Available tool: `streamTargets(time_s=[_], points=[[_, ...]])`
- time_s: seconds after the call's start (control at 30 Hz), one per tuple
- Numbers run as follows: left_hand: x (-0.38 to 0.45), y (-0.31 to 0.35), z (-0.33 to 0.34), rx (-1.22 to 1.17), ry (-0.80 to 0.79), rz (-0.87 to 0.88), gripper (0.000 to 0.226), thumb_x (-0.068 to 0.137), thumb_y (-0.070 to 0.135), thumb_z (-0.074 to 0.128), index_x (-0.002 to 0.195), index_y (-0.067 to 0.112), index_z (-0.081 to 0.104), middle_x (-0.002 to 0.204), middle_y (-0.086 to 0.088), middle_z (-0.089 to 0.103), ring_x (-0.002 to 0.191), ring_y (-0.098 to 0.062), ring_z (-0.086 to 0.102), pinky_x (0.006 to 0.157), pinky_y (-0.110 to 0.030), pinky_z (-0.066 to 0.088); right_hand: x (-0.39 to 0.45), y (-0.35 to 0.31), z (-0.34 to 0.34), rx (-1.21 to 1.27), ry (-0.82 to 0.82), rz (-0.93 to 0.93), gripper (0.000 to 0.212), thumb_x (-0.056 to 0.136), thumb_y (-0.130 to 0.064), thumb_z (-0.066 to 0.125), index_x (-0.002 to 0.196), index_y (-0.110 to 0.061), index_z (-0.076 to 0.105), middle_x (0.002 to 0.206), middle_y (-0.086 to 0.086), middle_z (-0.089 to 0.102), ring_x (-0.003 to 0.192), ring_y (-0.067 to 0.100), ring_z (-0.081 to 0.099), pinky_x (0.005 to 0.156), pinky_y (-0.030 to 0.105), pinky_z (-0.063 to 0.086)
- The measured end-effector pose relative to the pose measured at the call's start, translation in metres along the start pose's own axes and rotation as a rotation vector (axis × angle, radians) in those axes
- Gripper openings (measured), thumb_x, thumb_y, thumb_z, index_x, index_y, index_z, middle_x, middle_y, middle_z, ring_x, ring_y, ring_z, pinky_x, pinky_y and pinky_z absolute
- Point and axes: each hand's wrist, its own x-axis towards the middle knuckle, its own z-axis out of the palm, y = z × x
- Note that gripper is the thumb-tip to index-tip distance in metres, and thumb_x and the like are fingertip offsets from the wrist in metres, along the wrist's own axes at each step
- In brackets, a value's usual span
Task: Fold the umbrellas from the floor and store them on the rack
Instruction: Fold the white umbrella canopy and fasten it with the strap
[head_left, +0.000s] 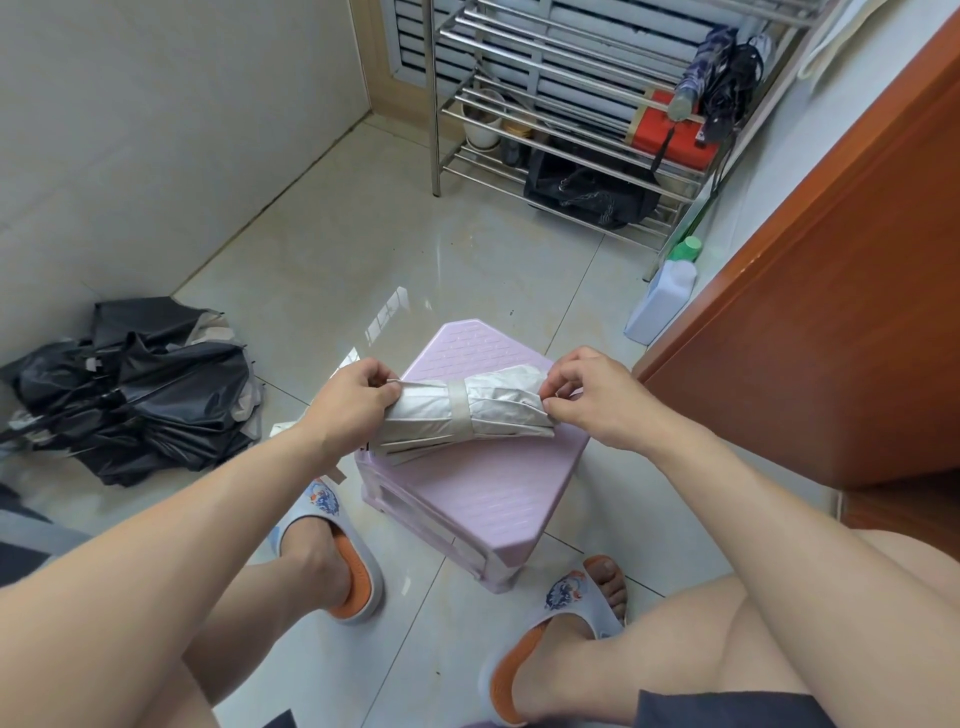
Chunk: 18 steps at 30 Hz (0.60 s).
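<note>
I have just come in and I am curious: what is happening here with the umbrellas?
A seated person holds a folded beige umbrella over a pink stool, left hand and right hand gripping its ends. Its strap is already wrapped around. A black umbrella pile waits on the floor; two folded umbrellas lie on the rack.

head view | worn on the person's head, above the pink stool (498, 483) | faces forward and down | stool close below, metal rack (571, 104) beyond it
</note>
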Motion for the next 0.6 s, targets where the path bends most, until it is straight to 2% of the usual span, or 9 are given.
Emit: streamTargets(time_s=[0.2,0.43,0.6], points=[[0.004,-0.004,0.000,-0.015,-0.011,-0.005,0.011,0.096,0.018,0.062,0.087,0.015,0.065,0.077,0.000,0.062,0.068,-0.019,0.050,0.063,-0.032,0.038,-0.002,-0.001,-0.003,-0.047,-0.035,-0.065,0.016,0.083,-0.010,0.076,0.079,-0.025,0.074,0.105,-0.008,0.056,0.089,0.012,0.064,0.086,0.022,0.053],[0.005,-0.005,0.000,0.007,-0.009,0.004,0.012,0.096,0.020,0.062,0.084,0.019,0.064,0.076,0.001,0.063,0.067,-0.018,0.052,0.064,-0.032,0.040,0.003,-0.002,0.007,-0.093,0.054,-0.039,0.014,0.083,-0.013,0.070,0.076,-0.025,0.071,0.099,-0.011,0.055,0.080,0.009,0.061,0.076,0.020,0.048],[0.005,-0.005,0.000,0.002,-0.015,0.007,0.011,0.096,0.019,0.062,0.086,0.019,0.065,0.079,0.000,0.065,0.068,-0.018,0.052,0.063,-0.031,0.040,0.003,0.000,0.009,-0.084,0.041,-0.046,0.011,0.082,-0.019,0.076,0.076,-0.027,0.070,0.098,-0.010,0.055,0.080,0.012,0.061,0.078,0.024,0.050]])
